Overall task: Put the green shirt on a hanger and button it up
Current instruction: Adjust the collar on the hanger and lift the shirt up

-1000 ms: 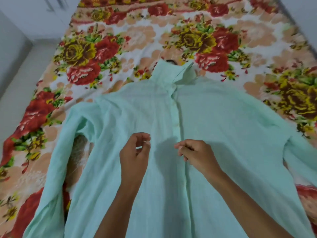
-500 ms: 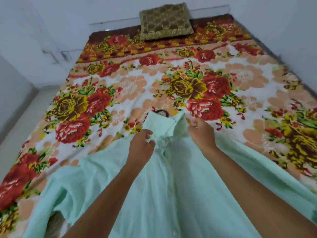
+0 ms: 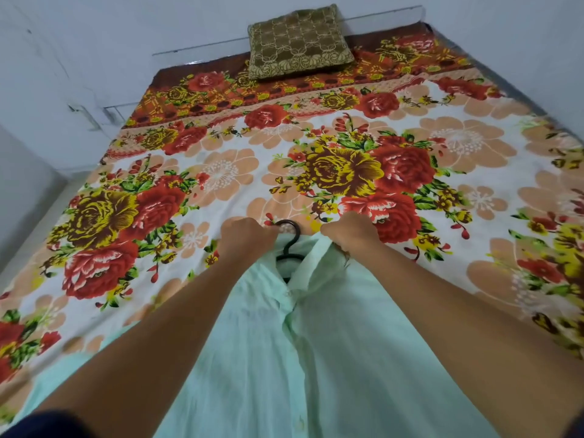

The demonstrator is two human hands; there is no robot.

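Observation:
The pale green shirt lies front up on the bed, its placket closed down the middle. A dark hanger sits inside it, with the hook poking out of the open collar. My left hand grips the left side of the collar beside the hook. My right hand grips the right side of the collar. Both arms stretch forward over the shirt and hide parts of its shoulders.
The floral bedsheet covers the whole bed. A brown patterned cushion rests at the head, against the white wall. The floor runs along the bed's left side.
My hands moved from the mid-chest buttons up to the collar. The collar has been spread and the hanger's hook now shows. The view tilted up toward the head of the bed.

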